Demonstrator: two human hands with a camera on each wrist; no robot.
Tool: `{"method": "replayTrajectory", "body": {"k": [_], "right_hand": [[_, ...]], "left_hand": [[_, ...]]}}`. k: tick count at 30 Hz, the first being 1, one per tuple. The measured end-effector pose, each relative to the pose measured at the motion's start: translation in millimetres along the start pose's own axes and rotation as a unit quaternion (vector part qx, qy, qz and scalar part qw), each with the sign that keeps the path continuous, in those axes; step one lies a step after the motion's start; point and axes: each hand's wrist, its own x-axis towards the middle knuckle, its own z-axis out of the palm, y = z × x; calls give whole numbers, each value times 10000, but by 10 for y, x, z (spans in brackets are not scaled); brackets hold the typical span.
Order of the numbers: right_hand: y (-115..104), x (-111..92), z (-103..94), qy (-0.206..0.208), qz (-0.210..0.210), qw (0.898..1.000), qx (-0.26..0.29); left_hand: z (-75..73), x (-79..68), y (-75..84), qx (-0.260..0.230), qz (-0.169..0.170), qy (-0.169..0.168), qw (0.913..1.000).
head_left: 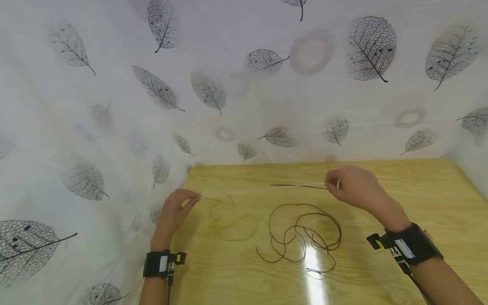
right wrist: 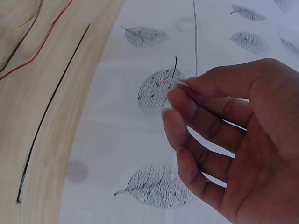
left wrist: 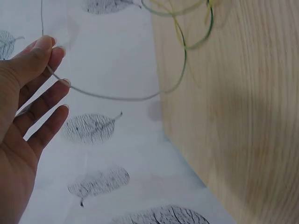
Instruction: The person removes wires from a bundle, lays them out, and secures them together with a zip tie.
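A thin pale string (head_left: 263,190) runs nearly straight between the two hands, above the table. My left hand (head_left: 173,216) pinches it between thumb and fingertips at the left; from there a slack length (left wrist: 112,98) curves toward the yellow-green loops in the left wrist view. At the other side my right hand (head_left: 356,188) pinches the string, and a short whitish end (right wrist: 181,83) pokes out past the fingertips in the right wrist view. Yellow-green string (head_left: 230,240) lies in loose loops below and right of the left hand.
A tangle of dark brown and reddish cord (head_left: 289,205) lies mid-table, between the hands and nearer the person. Behind it a straight dark strand (head_left: 282,185) lies beside the right hand. Leaf-printed white sheeting (head_left: 236,101) closes off the wooden table (head_left: 419,203) at back and left.
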Motion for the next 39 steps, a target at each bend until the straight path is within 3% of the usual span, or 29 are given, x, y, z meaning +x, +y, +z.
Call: {"method": "replayTrajectory", "body": {"k": [6, 11, 20, 26, 30, 39], "right_hand": [[387, -429, -89, -369, 565, 9977, -10], [690, -747, -114, -653, 865, 9940, -116], [1107, -1172, -19, -1414, 1481, 9786, -222], [1248, -1320, 54, -1666, 1610, 9728, -27], [1260, -1364, 97, -1742, 1631, 9710, 147], [1254, -1377, 306, -1772, 1556, 9708, 436]], "left_hand": [[83, 34, 127, -72, 296, -103, 9995], [273, 66, 280, -277, 655, -518, 9961], [655, 31, 526, -317, 542, -1295, 9896], [780, 13, 561, -132, 457, -1559, 9866], [842, 15, 615, 81, 444, -1801, 9826], [943, -73, 694, 43, 156, -2327, 9724]]}}
